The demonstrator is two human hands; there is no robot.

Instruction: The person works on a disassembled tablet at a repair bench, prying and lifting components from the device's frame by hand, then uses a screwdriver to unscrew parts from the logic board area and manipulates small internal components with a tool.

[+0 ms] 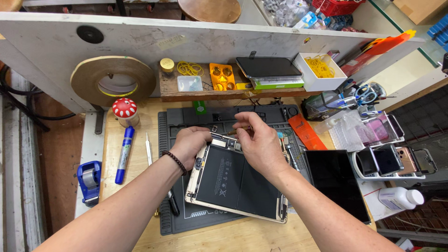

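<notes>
my left hand (pixel 189 145) curls, fingers pressing the opened tablet's (pixel 235 182) top edge; the tablet lies just below both hands. my right hand (pixel 260 142) pinches a thin tool (pixel 234 132) at its fingertips.

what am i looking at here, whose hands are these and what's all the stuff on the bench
This is one picture from a camera worn on a person's head, looking down at their own two bare hands over a wooden workbench. On a dark rubber mat lies an opened tablet, its black battery showing. The left hand steadies the tablet's top edge. The right hand pinches a thin tool there. Nearby lie a blue marker, a tape dispenser and a separate dark screen.
</notes>
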